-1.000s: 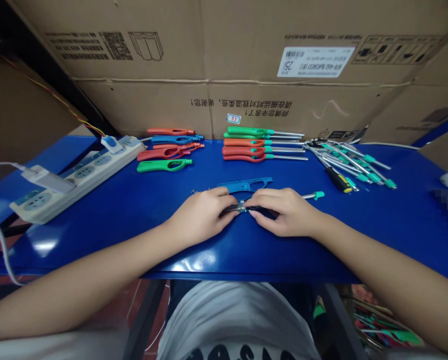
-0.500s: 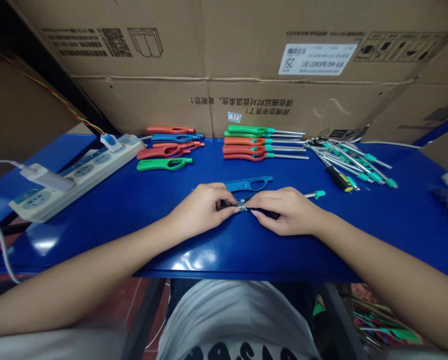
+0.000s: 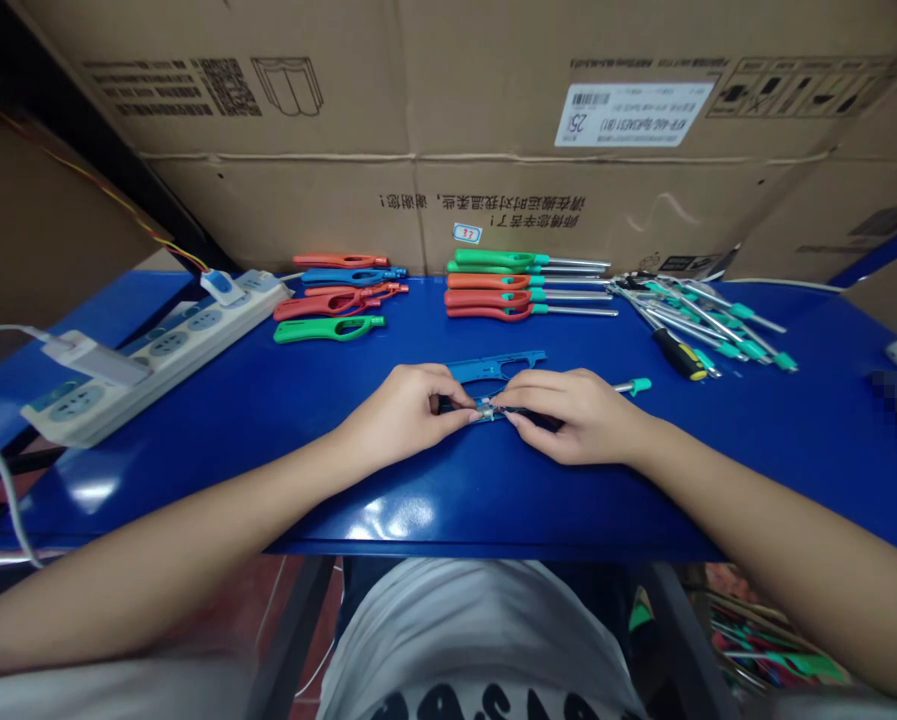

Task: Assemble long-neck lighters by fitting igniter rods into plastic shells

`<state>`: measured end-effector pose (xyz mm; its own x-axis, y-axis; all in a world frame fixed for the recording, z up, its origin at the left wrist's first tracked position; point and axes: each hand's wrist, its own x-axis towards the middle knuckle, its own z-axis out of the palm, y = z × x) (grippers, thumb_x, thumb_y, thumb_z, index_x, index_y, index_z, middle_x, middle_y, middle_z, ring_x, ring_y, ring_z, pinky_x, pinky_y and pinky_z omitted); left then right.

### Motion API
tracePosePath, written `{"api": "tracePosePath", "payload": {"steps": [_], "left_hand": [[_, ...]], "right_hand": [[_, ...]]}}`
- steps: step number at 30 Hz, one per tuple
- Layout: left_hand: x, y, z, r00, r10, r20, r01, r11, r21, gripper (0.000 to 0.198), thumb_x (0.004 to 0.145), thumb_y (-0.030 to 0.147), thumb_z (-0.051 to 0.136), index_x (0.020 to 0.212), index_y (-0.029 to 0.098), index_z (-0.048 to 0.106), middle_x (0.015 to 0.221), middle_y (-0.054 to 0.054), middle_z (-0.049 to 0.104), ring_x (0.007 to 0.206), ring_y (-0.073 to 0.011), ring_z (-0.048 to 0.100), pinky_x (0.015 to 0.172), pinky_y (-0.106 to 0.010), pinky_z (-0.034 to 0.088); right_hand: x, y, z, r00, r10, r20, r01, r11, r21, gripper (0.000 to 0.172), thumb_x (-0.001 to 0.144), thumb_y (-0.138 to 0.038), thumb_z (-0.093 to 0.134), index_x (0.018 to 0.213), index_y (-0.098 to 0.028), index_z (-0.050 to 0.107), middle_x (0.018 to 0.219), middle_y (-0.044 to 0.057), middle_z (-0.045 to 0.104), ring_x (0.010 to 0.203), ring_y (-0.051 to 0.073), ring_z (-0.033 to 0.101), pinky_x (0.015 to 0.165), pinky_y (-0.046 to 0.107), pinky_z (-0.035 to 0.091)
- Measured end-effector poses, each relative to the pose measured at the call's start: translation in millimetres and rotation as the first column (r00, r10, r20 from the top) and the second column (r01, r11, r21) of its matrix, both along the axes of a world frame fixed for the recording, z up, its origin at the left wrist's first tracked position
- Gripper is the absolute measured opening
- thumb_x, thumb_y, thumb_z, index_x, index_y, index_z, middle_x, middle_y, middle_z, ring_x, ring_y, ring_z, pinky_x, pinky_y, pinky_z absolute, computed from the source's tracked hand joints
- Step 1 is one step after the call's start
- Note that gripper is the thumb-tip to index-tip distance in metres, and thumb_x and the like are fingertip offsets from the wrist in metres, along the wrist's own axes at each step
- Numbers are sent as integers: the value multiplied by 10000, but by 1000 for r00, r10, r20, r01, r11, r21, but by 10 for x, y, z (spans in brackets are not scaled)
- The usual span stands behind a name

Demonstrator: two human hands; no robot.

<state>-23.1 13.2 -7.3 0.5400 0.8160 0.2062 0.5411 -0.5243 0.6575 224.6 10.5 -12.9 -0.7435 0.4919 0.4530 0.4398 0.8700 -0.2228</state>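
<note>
In the head view my left hand is closed in a pinch on a blue lighter handle half, mostly covered by the fingers. Thumb and forefinger of my right hand close on the same piece from the other side. Small lighter parts, some shiny, show between the fingertips. Past the right knuckles sticks out a metal tube with a teal tip; its other end is hidden under the hand. Just behind the hands lies a second blue handle half, flat on the table.
Several coloured lighter handles lie at the back left. Lighters with metal tubes form a row at the back middle. Loose tubes and a black-and-yellow screwdriver lie right. A power strip sits left; cardboard stands behind.
My right fingers have shifted slightly at the pinch, and a bit more of the small parts shows between the fingertips. Everything else stays in place.
</note>
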Motion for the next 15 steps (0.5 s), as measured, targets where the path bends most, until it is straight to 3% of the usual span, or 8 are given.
{"api": "tracePosePath", "payload": {"steps": [5, 10, 15], "left_hand": [[7, -25, 35, 1000, -5, -27, 6, 1000, 23, 76, 864, 202, 734, 902, 191, 800, 817, -12, 704, 595, -82, 563, 618, -220, 454], [-5, -11, 38, 999, -11, -39, 14, 998, 67, 110, 878, 204, 709, 951, 190, 791, 869, -22, 710, 584, -80, 567, 622, -220, 484], [-13, 10, 35, 999, -12, -44, 15, 998, 66, 115, 877, 199, 710, 958, 185, 791, 875, -23, 703, 573, -71, 562, 610, -213, 480]], "right_hand": [[92, 111, 33, 992, -126, -14, 127, 991, 48, 241, 926, -193, 544, 1107, -204, 704, 1056, 70, 735, 871, 179, 699, 690, 286, 509], [274, 300, 56, 981, -189, 40, 190, 982, -11, 206, 900, -175, 566, 1037, -216, 714, 1045, 83, 691, 987, 246, 649, 893, 428, 456], [330, 337, 95, 999, -52, -15, 49, 980, -191, 84, 897, -270, 651, 931, -198, 678, 946, 65, 679, 911, 209, 625, 869, 389, 477]]}}
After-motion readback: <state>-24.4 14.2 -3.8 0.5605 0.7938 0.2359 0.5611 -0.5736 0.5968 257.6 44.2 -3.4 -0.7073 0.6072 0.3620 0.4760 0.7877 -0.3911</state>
